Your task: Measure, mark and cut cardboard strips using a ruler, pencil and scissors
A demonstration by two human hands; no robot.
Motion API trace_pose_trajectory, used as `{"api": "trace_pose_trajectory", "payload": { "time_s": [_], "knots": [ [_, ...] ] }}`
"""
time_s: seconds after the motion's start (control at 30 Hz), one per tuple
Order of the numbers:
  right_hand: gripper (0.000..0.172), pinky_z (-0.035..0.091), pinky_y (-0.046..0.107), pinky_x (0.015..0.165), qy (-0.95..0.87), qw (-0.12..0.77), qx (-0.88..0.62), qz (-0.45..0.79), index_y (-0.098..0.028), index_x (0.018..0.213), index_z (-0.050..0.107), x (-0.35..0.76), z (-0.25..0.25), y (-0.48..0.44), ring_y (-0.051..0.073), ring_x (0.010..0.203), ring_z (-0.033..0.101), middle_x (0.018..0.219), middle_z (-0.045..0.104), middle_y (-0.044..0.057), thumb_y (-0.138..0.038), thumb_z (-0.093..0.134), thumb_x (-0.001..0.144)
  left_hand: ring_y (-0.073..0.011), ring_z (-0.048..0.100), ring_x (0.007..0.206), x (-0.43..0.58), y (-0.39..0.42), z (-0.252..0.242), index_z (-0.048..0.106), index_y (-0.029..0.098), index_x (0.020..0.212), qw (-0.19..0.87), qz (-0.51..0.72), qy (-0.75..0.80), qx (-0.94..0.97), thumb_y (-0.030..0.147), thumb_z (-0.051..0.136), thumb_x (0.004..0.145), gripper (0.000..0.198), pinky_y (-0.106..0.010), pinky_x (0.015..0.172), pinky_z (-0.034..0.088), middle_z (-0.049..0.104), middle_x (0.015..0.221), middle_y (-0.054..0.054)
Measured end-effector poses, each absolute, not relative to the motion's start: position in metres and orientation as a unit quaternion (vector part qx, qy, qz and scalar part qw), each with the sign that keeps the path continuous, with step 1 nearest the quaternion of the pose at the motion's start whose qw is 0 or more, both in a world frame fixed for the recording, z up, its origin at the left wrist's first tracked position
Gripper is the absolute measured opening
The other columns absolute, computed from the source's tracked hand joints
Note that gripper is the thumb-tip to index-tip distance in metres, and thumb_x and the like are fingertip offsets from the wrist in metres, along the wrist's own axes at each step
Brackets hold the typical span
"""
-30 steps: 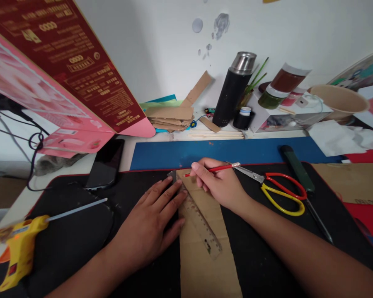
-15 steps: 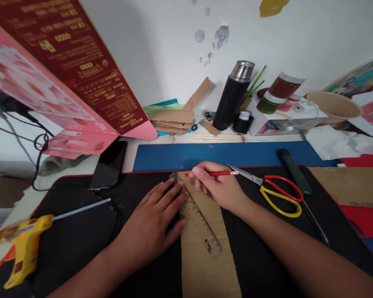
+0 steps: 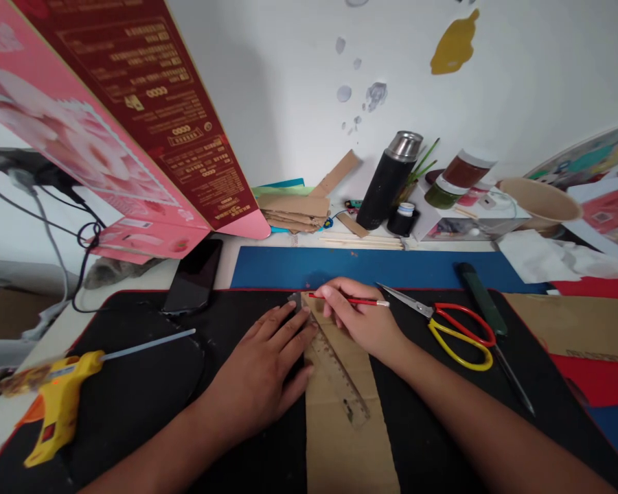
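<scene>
A clear plastic ruler [image 3: 342, 370] lies slantwise across a strip of brown cardboard [image 3: 347, 453] on the black mat. My left hand [image 3: 268, 357] rests flat with fingers stretched, its fingertips pressing on the ruler's upper part. In my right hand [image 3: 358, 312] is a red pencil [image 3: 368, 300], pinched between thumb and fingers, its tip near the top end of the ruler and cardboard. Just right of that hand lie scissors [image 3: 443, 322] with one red and one yellow handle, blades pointing toward it.
A yellow glue gun [image 3: 64, 405] lies at left, a dark phone [image 3: 194, 274] behind it. Right of the scissors is a green-handled tool [image 3: 481, 298]. Along the wall stand a black flask [image 3: 388, 182], paint jars [image 3: 456, 182] and stacked cardboard scraps [image 3: 296, 209]. A pink box [image 3: 103, 130] leans at upper left.
The camera view has tilted up and shifted slightly left, so the whole scene sits lower and a little inward. Both hands keep nearly the same place on the ruler and pencil.
</scene>
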State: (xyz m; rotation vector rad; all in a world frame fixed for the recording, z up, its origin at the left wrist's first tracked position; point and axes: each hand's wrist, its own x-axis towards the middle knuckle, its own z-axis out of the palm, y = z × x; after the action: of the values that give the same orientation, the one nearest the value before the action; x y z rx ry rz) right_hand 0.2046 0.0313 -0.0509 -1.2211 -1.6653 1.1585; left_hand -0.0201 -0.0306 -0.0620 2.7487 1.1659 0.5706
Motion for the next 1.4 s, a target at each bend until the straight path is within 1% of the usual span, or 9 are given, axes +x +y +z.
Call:
{"api": "trace_pose_trajectory", "payload": {
  "time_s": [0.1,0.2,0.43,0.63,0.73,0.87,1.1,1.4],
  "knots": [
    [0.026,0.044,0.026,0.055,-0.648,0.381,-0.48,0.452,-0.022,0.093,0.072,0.2018,-0.0496,0.0316,0.012,0.056,0.055,0.071,0.067,-0.002,-0.042,0.061,0.105,-0.0352,0.049,0.152,-0.0197,-0.0309,-0.0623,0.057,0.017,0.152,0.042,0.189,0.382,0.904,0.031,0.061,0.103,0.052,-0.057,0.12,0.05,0.061,0.158,-0.013],
    [0.022,0.044,0.026,0.055,-0.647,0.381,-0.482,0.452,-0.022,0.092,0.071,0.1998,-0.048,0.0319,0.012,0.056,0.055,0.07,0.065,-0.003,-0.04,0.063,0.102,-0.0346,0.049,0.152,-0.0193,-0.0314,-0.063,0.057,0.017,0.152,0.045,0.189,0.386,0.902,0.031,0.06,0.103,0.051,-0.056,0.12,0.049,0.06,0.158,-0.013],
    [0.027,0.044,0.026,0.055,-0.657,0.377,-0.476,0.446,-0.022,0.09,0.072,0.1993,-0.0479,0.0322,0.013,0.059,0.056,0.075,0.069,0.0,-0.044,0.062,0.103,-0.0343,0.048,0.153,-0.0192,-0.0323,-0.0641,0.056,0.019,0.154,0.05,0.192,0.388,0.9,0.031,0.061,0.102,0.053,-0.056,0.122,0.047,0.058,0.161,-0.013],
    [0.033,0.043,0.026,0.055,-0.677,0.362,-0.475,0.429,-0.022,0.084,0.069,0.2002,-0.0489,0.0315,0.013,0.059,0.056,0.073,0.067,-0.001,-0.045,0.058,0.106,-0.0358,0.05,0.151,-0.0195,-0.0314,-0.0637,0.055,0.016,0.153,0.026,0.181,0.382,0.906,0.033,0.06,0.103,0.053,-0.057,0.119,0.051,0.058,0.161,-0.013],
    [0.032,0.044,0.026,0.056,-0.682,0.358,-0.48,0.419,-0.022,0.086,0.069,0.2,-0.0502,0.0312,0.013,0.058,0.055,0.074,0.067,-0.001,-0.044,0.058,0.107,-0.036,0.051,0.151,-0.0193,-0.0313,-0.0634,0.056,0.015,0.152,0.024,0.18,0.381,0.906,0.033,0.06,0.103,0.053,-0.057,0.118,0.051,0.059,0.16,-0.013],
    [0.03,0.045,0.026,0.056,-0.682,0.358,-0.481,0.419,-0.023,0.091,0.071,0.1999,-0.0516,0.0313,0.013,0.058,0.056,0.078,0.069,0.0,-0.044,0.058,0.107,-0.0352,0.048,0.153,-0.0192,-0.0315,-0.0629,0.055,0.016,0.154,0.033,0.177,0.384,0.906,0.033,0.06,0.104,0.053,-0.057,0.12,0.05,0.058,0.161,-0.013],
    [0.032,0.044,0.026,0.057,-0.692,0.35,-0.481,0.409,-0.023,0.082,0.067,0.1998,-0.0474,0.0309,0.013,0.059,0.056,0.073,0.066,-0.001,-0.041,0.058,0.107,-0.0349,0.046,0.154,-0.0196,-0.0309,-0.064,0.053,0.018,0.156,0.038,0.172,0.388,0.905,0.035,0.06,0.104,0.055,-0.057,0.121,0.049,0.055,0.164,-0.012],
    [0.031,0.043,0.026,0.057,-0.704,0.361,-0.471,0.39,-0.023,0.081,0.067,0.1981,-0.0486,0.0315,0.012,0.056,0.053,0.07,0.064,-0.002,-0.039,0.057,0.106,-0.0356,0.047,0.153,-0.0196,-0.031,-0.0653,0.053,0.016,0.156,0.038,0.18,0.383,0.905,0.032,0.061,0.103,0.056,-0.057,0.121,0.049,0.055,0.163,-0.013]
  ]
}}
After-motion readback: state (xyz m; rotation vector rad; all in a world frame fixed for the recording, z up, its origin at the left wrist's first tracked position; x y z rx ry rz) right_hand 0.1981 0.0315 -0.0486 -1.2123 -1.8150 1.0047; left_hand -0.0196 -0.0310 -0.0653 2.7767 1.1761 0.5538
